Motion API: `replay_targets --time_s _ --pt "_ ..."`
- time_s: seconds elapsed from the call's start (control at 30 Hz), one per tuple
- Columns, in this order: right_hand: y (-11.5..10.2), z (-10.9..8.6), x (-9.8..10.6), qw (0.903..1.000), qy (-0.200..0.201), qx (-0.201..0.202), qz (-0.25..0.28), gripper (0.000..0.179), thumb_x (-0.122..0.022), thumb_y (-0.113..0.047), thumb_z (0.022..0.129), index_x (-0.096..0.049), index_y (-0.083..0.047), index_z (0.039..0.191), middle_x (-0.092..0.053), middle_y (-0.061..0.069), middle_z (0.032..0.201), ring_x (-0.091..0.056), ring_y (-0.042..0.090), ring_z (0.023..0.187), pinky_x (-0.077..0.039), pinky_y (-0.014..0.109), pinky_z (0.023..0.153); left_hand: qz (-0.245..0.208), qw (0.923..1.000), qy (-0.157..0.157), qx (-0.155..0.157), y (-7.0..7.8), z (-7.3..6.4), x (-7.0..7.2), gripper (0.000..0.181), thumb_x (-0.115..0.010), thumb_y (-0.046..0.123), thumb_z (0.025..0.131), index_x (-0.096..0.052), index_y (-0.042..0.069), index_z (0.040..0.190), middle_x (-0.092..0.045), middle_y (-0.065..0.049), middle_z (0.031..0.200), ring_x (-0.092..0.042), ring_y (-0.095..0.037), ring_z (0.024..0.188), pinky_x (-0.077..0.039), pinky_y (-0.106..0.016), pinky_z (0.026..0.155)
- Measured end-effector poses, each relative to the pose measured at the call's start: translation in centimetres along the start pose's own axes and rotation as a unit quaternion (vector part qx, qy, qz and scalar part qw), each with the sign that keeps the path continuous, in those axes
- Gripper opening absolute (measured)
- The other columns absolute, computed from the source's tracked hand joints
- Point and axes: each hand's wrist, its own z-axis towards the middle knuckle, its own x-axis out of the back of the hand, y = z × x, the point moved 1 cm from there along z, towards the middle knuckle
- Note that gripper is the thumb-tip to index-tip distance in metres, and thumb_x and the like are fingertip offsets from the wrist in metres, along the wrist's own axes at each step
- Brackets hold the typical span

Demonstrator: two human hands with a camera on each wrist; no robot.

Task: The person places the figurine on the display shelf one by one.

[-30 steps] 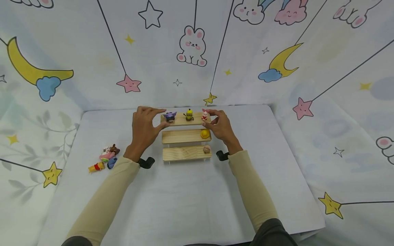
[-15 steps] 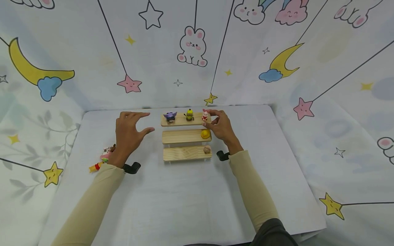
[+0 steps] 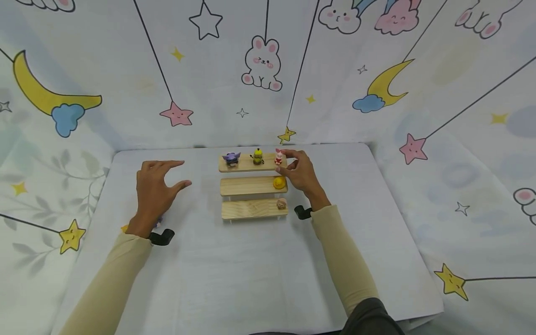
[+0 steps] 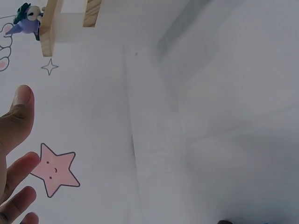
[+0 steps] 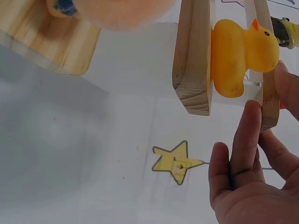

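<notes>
My right hand is at the right end of the top wooden shelf. Its thumb and index finger pinch a small pink, white and red figurine, mostly hidden in the right wrist view. A purple figurine and a yellow-green one stand on the same shelf. My left hand hovers at the left of the table, thumb and index finger spread apart, holding nothing. Under its wrist, bits of loose toys show; the rest of them are hidden.
Below the top shelf, the middle shelf bears a yellow rubber duck at its right end. On the lowest shelf sits a small peach-toned figurine. Behind the white table rises a printed cloth.
My left hand has left the left end of the top shelf and moved left, over the loose toys. The right hand has stayed at the pink, white and red figurine.
</notes>
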Motion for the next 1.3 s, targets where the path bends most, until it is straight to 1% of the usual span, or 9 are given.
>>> replay_targets --time_s 0.2,0.4,0.63,0.77,0.9,1.03,1.13,1.3 --pt "0.2 0.0 0.0 1.0 -0.003 0.005 0.003 0.055 -0.083 -0.022 0.095 -0.064 -0.021 0.146 -0.055 0.01 0.144 -0.057 0.022 0.092 -0.048 0.033 0.074 0.011 0.9998 0.011 0.011 -1.2 -1.2 1.3 0.062 -0.1 0.015 0.073 -0.076 0.008 0.13 -0.075 -0.025 0.125 -0.054 -0.045 0.115 -0.033 -0.057 0.086" --pt "0.4 0.1 0.0 1.0 0.0 0.008 0.001 0.054 -0.083 -0.022 0.095 -0.064 -0.022 0.146 -0.055 0.009 0.144 -0.057 0.022 0.092 -0.047 0.033 0.074 0.025 0.9993 0.013 0.023 -3.0 -2.6 2.4 0.058 -0.098 0.014 0.076 -0.076 0.007 0.129 -0.073 -0.026 0.127 -0.054 -0.046 0.116 -0.033 -0.057 0.086" --pt "0.4 0.1 0.0 1.0 -0.003 0.002 0.0 0.056 -0.083 -0.024 0.095 -0.063 -0.023 0.147 -0.054 0.008 0.145 -0.056 0.022 0.094 -0.046 0.033 0.074 0.029 0.9983 0.024 0.044 -5.2 -3.8 3.4 0.054 -0.096 0.006 0.076 -0.076 0.007 0.127 -0.072 -0.028 0.128 -0.055 -0.048 0.114 -0.036 -0.065 0.091" --pt "0.1 -0.1 0.0 1.0 -0.002 0.002 0.001 0.057 -0.083 -0.023 0.095 -0.063 -0.022 0.148 -0.054 0.009 0.145 -0.057 0.023 0.094 -0.047 0.034 0.075 0.034 0.9977 0.021 0.056 -6.1 -4.3 3.7 0.05 -0.094 0.005 0.079 -0.077 0.007 0.127 -0.072 -0.029 0.127 -0.056 -0.05 0.112 -0.037 -0.068 0.092" --pt "0.0 -0.1 -0.1 1.0 -0.005 0.003 0.003 0.058 -0.083 -0.022 0.095 -0.062 -0.021 0.148 -0.054 0.01 0.145 -0.056 0.023 0.095 -0.047 0.035 0.077 0.044 0.9961 0.008 0.075 -7.1 -5.0 3.6 0.047 -0.091 0.005 0.082 -0.076 0.006 0.127 -0.071 -0.03 0.128 -0.056 -0.052 0.112 -0.037 -0.068 0.092" --pt "0.1 0.1 -0.1 1.0 -0.004 0.006 0.002 0.057 -0.083 -0.023 0.095 -0.062 -0.021 0.148 -0.054 0.009 0.144 -0.056 0.023 0.094 -0.047 0.035 0.077 0.057 0.9938 -0.012 0.094 -7.9 -5.5 3.5 0.045 -0.089 0.006 0.084 -0.076 0.005 0.127 -0.07 -0.031 0.128 -0.057 -0.053 0.112 -0.038 -0.068 0.091" --pt "0.2 0.1 -0.2 1.0 -0.001 0.005 0.0 0.057 -0.083 -0.023 0.095 -0.062 -0.021 0.149 -0.054 0.009 0.144 -0.056 0.022 0.094 -0.046 0.035 0.076 0.072 0.9907 -0.036 0.11 -8.5 -6.0 3.5 0.045 -0.089 0.007 0.085 -0.075 0.005 0.129 -0.07 -0.032 0.129 -0.056 -0.053 0.113 -0.04 -0.068 0.091" --pt "0.1 0.0 -0.1 1.0 -0.002 -0.005 -0.006 0.059 -0.082 -0.024 0.096 -0.06 -0.022 0.15 -0.052 0.009 0.147 -0.056 0.021 0.095 -0.046 0.033 0.076 0.091 0.9828 -0.086 0.136 -9.5 -7.0 3.1 0.045 -0.086 0.01 0.089 -0.073 0.005 0.132 -0.068 -0.034 0.13 -0.055 -0.051 0.113 -0.041 -0.065 0.09"
